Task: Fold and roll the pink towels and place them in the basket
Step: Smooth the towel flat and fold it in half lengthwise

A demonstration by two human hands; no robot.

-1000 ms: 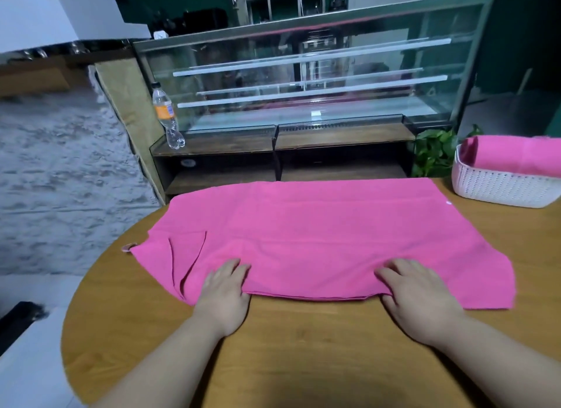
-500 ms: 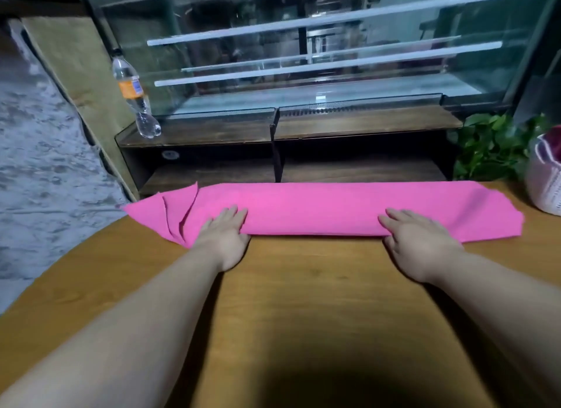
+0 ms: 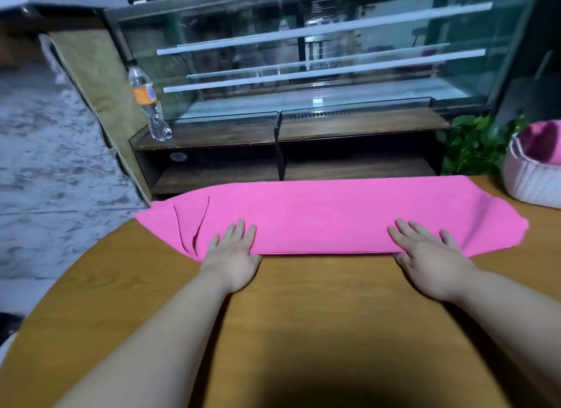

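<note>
Folded down from the broad sheet of a second ago, the pink towel [image 3: 334, 216] now lies as a long, narrow band across the far side of the round tabletop [image 3: 318, 316]. Its left end is creased, and its right end flares toward the white basket [image 3: 534, 183], which stands just beside it and already holds pink cloth [image 3: 543, 140]. Both grips are released: the left grip [image 3: 232, 253] and right grip [image 3: 425, 256] lie flat, fingers straight, pressing the band's near edge, well apart from each other. The step in hand appears to be the folding, with the crease being flattened; rolling is not yet begun. The next move likely calls for a tight roll from one end, keeping the layers aligned so the loose left corner does not splay.
</note>
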